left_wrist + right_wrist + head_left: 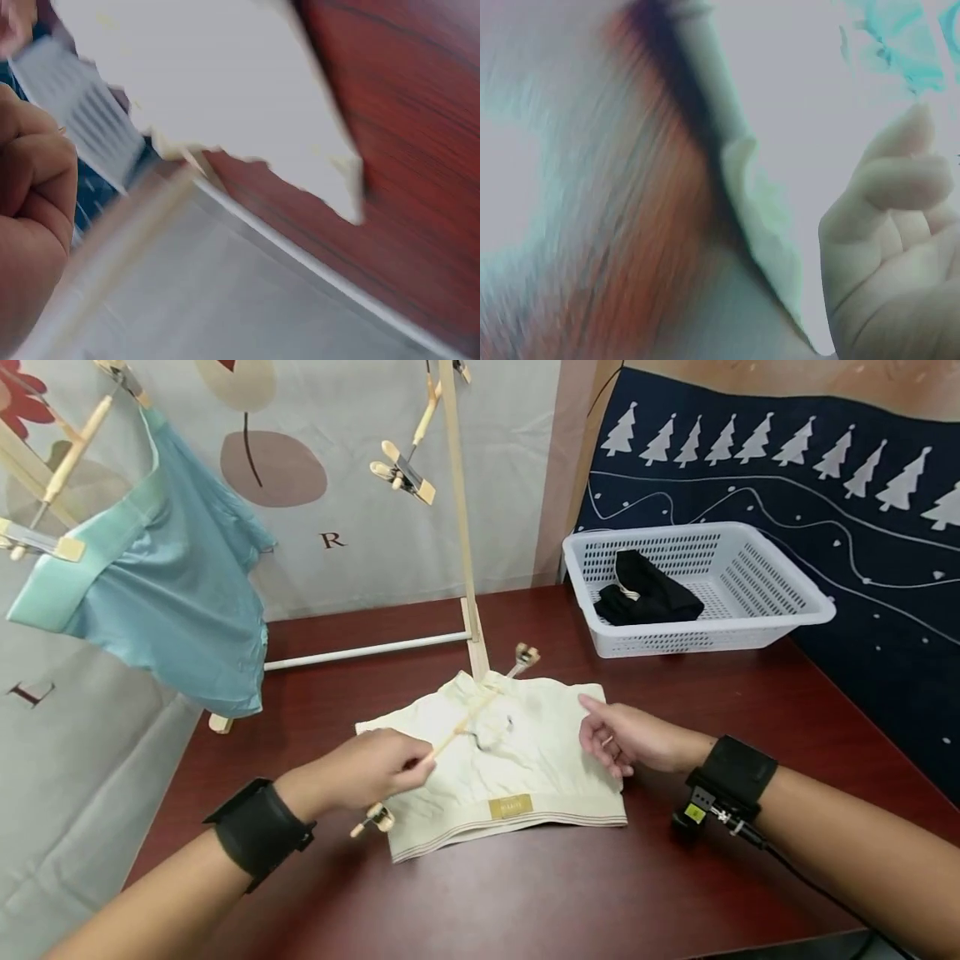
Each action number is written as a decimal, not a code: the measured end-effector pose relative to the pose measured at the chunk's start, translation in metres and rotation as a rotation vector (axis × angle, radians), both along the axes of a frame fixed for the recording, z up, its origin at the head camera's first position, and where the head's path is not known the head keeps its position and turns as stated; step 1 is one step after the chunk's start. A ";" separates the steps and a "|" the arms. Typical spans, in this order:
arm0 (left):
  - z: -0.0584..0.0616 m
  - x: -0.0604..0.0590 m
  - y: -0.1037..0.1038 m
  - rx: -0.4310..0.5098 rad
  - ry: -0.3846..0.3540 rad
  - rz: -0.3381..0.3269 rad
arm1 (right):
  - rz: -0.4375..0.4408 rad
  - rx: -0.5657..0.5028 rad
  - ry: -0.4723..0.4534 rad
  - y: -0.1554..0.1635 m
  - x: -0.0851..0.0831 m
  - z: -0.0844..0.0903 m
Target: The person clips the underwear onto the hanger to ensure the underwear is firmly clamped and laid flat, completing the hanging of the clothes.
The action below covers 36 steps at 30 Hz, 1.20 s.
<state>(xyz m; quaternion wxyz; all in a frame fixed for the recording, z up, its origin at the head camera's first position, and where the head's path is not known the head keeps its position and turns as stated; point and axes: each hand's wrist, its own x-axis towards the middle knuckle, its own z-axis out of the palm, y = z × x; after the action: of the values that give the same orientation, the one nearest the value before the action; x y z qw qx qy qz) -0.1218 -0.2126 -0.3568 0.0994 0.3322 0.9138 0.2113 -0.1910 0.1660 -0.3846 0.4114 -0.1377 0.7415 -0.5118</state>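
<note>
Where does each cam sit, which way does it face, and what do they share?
Head: worn high, faces forward and down at the table; both forearms, left hand pinching a wooden clip hanger, right hand on the cream garment.
Left wrist: blurred, low, looks across the garment; curled fingers show.
Right wrist: blurred, low; curled fingers show.
Shared: all three show the garment and the table.
</note>
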 end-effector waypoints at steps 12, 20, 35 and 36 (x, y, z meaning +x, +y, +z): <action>-0.029 0.032 0.055 -0.177 0.341 -0.249 | -0.080 0.061 -0.108 0.017 0.019 0.011; -0.048 0.040 0.062 -0.214 0.326 -0.323 | 0.061 0.016 -0.198 0.036 0.033 0.005; -0.048 0.038 0.074 -0.261 0.300 -0.399 | 0.207 -0.055 -0.252 0.053 0.042 -0.005; -0.046 0.034 0.076 -0.242 0.291 -0.392 | 0.202 -0.046 -0.245 0.054 0.042 -0.006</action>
<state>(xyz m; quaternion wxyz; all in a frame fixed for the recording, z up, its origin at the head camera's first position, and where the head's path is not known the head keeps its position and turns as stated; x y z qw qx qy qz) -0.0875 -0.1365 -0.4025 0.0449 0.5152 0.8554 0.0274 -0.1491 0.2196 -0.3905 0.5449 -0.1573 0.6563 -0.4977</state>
